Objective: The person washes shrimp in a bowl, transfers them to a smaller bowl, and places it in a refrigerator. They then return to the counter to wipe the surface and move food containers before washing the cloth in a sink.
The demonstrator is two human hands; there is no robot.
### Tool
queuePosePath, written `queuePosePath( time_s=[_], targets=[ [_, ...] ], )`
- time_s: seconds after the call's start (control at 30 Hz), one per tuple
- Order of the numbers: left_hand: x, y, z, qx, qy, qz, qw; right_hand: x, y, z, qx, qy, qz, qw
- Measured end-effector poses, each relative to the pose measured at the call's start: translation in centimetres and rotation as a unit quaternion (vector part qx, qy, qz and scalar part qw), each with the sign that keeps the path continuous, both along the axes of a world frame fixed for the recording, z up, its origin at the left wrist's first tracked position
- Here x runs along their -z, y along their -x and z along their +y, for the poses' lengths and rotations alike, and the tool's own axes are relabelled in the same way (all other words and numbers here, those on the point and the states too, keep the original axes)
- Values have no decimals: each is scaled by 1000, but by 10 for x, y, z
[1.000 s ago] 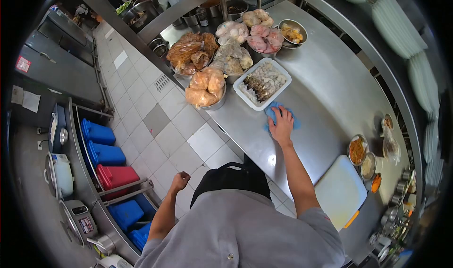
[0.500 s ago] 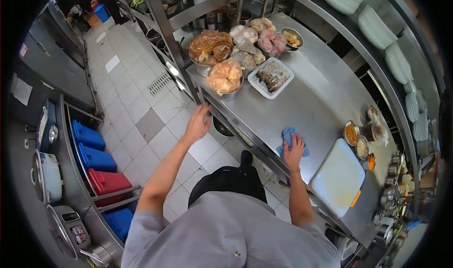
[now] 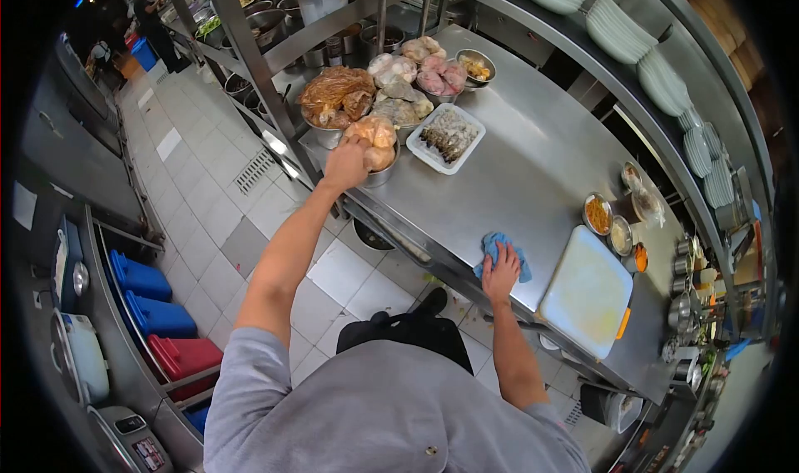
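The left hand (image 3: 345, 163) is stretched far out over the near-left corner of the steel counter (image 3: 533, 173), its fingers curled onto the near rim of a metal bowl (image 3: 380, 173) heaped with clear-wrapped bags of pale orange food (image 3: 374, 132) — closed on the rim as far as the view shows, though the fingertips themselves are hidden. That bowl lies straight ahead of the left arm, at the counter's edge, with a white tray of prawns (image 3: 449, 138) just beside it on the right and more bowls of bagged food behind. The right hand (image 3: 500, 275) rests flat, fingers spread, on a crumpled blue cloth (image 3: 503, 252) at the counter's front edge, well apart from the bowl — a white cutting board (image 3: 588, 292) lies just to its right. Of the two, the left hand is plainly the one at the bowl.
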State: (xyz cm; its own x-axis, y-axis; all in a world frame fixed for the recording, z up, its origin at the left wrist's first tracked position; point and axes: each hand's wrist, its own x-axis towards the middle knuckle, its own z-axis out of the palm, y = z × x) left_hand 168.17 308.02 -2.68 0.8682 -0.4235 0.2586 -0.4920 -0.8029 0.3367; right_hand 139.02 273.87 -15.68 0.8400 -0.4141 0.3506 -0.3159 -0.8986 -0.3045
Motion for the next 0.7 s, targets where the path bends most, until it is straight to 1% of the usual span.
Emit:
queuePosePath(
  time_s=[0.03, 0.07, 0.13, 0.23, 0.27, 0.37, 0.4, 0.43, 0.5, 0.53, 0.6, 0.67, 0.7],
  targets=[
    [-1, -4, 1, -5, 43, -11, 999, 1, -2, 1, 2, 4, -1, 1000],
    [1, -15, 2, -31, 118, 39, 992, -1, -4, 2, 0, 4, -6, 1000],
    [17, -37, -3, -78, 259, 147, 952, -1, -1, 1, 4, 2, -12, 1000],
    [45, -31, -6, -135, 238, 106, 956, 0, -1, 1, 8, -6, -15, 1000],
    [31, -20, -8, -149, 260, 147, 943, 0, 0, -1, 6, -11, -9, 1000],
    [-1, -6, -16, -178, 157, 21, 971, -1, 3, -2, 8, -19, -4, 1000],
    [0, -13, -12, -105, 192, 6, 976, 1, 2, -4, 8, -17, -6, 1000],
    [-6, -12, -12, -40, 168, -27, 985, 4, 1, -5, 8, -14, -8, 1000],
    [-14, 0, -13, 91, 120, -93, 984, 5, -1, -7, 12, -16, -2, 1000],
    [-5, 1, -10, 91, 29, -124, 988, 6, 1, -7, 16, -17, 4, 1000],
    [9, 0, -2, 156, 95, -68, 981, 5, 1, -8, 12, -21, 12, 1000],
    [10, 5, 2, 113, 94, -35, 988, -1, -1, -8, 10, -31, 17, 999],
    [17, 2, 4, 117, 70, -49, 989, -6, -1, -7, 7, -40, 18, 999]
  ],
)
